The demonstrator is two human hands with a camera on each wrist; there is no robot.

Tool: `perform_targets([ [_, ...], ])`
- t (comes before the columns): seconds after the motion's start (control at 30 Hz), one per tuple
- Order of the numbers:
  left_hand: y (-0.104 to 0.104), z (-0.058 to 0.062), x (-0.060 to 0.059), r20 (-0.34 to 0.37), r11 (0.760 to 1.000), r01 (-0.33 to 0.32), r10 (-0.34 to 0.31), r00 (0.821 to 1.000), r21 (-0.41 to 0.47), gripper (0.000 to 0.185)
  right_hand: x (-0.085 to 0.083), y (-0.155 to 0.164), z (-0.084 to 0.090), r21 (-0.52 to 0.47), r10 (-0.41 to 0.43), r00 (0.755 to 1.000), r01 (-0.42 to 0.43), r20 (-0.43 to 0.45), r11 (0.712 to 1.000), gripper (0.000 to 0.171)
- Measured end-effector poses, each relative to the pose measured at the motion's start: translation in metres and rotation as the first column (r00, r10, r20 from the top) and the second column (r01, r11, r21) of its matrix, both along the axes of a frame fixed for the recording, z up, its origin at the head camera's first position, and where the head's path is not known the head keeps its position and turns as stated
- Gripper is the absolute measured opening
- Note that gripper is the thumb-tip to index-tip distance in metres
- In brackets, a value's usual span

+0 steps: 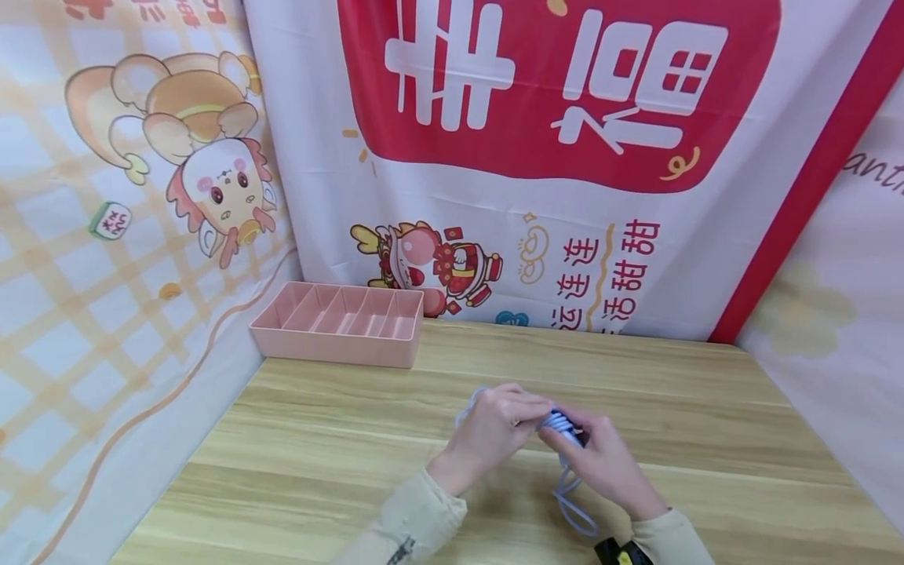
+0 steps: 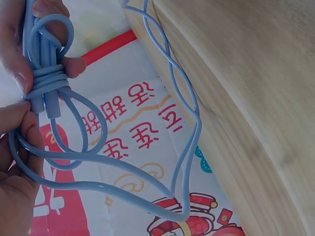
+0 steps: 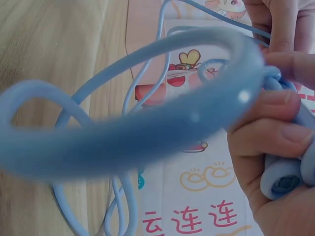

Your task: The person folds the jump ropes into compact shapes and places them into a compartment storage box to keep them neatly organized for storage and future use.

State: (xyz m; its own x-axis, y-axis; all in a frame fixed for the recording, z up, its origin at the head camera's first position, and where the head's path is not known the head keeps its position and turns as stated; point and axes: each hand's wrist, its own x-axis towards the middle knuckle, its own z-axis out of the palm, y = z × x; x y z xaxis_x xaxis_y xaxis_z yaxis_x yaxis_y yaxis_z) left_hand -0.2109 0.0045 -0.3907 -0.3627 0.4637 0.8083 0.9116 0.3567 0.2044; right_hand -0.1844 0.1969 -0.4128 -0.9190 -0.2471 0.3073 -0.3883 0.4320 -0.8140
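Note:
Over the wooden table, both hands are close together at a light blue jump rope (image 1: 561,424). Its two handles (image 2: 51,101) lie side by side, with several turns of cord (image 2: 47,81) wound round them. The right hand (image 1: 600,455) grips the handles; in the right wrist view a round handle end (image 3: 284,184) shows below its fingers. Close by the wound part, the left hand (image 1: 494,428) pinches the cord, its fingers (image 2: 19,123) curled at the strands. Loose loops (image 1: 575,510) hang below the right hand, and another loop (image 1: 468,406) shows behind the left.
A pink divided tray (image 1: 339,349) with several compartments stands at the table's far left, against the printed cloth wall (image 1: 318,196). Cloth panels enclose the wooden table (image 1: 318,455) at the back and sides. A black and yellow device (image 1: 623,553) sits at the right wrist.

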Motion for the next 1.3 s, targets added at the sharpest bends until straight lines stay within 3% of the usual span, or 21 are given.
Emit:
perform_targets([
  [0.17,0.0,-0.005,0.004,-0.036,0.999,0.037,-0.037,0.999,0.003,0.027,-0.003,0.001,-0.002,-0.037,-0.019,1.0,0.019,-0.004,0.999,0.035],
  [0.3,0.002,-0.012,0.009,-0.068,0.997,0.039,-0.035,0.997,0.06,0.028,-0.004,0.002,-0.002,-0.099,-0.067,0.998,0.069,0.017,0.993,0.035],
  [0.37,0.002,-0.016,0.01,-0.03,0.993,0.038,-0.034,0.999,0.114,0.026,-0.004,0.002,-0.001,-0.148,-0.083,0.995,0.09,0.055,0.985,0.035],
  [0.43,0.003,-0.02,0.012,0.063,0.982,0.05,-0.062,0.996,0.181,0.023,-0.003,0.002,0.0,-0.195,-0.096,0.991,0.114,0.098,0.974,0.037],
  [0.5,0.003,-0.023,0.013,0.17,0.965,0.06,-0.105,0.98,0.254,0.021,-0.003,0.002,0.001,-0.242,-0.095,0.986,0.127,0.14,0.962,0.038],
  [0.63,0.001,-0.026,0.016,0.357,0.932,0.053,-0.19,0.915,0.358,0.02,-0.003,0.002,0.001,-0.268,-0.082,0.98,0.129,0.18,0.955,0.042],
  [0.77,-0.002,-0.027,0.02,0.476,0.913,0.03,-0.24,0.846,0.406,0.019,-0.004,0.003,-0.001,-0.29,-0.039,0.984,0.089,0.174,0.953,0.043],
  [0.83,-0.004,-0.028,0.022,0.504,0.907,0.024,-0.255,0.825,0.42,0.018,-0.005,0.003,-0.002,-0.296,-0.019,0.988,0.064,0.152,0.953,0.043],
  [0.97,-0.009,-0.03,0.024,0.518,0.908,0.017,-0.254,0.817,0.419,0.017,-0.005,0.001,-0.003,-0.311,-0.006,0.992,0.046,0.128,0.949,0.042],
  [1.13,-0.012,-0.032,0.023,0.517,0.917,0.012,-0.236,0.823,0.399,0.017,-0.003,-0.005,-0.002,-0.35,-0.067,0.982,0.126,0.177,0.928,0.044],
  [1.2,-0.014,-0.033,0.022,0.533,0.92,0.021,-0.245,0.81,0.391,0.017,-0.002,-0.007,-0.002,-0.376,-0.083,0.977,0.153,0.196,0.914,0.045],
  [1.3,-0.015,-0.033,0.021,0.58,0.932,0.017,-0.24,0.778,0.362,0.016,-0.001,-0.008,-0.003,-0.454,-0.034,0.977,0.128,0.209,0.882,0.046],
])
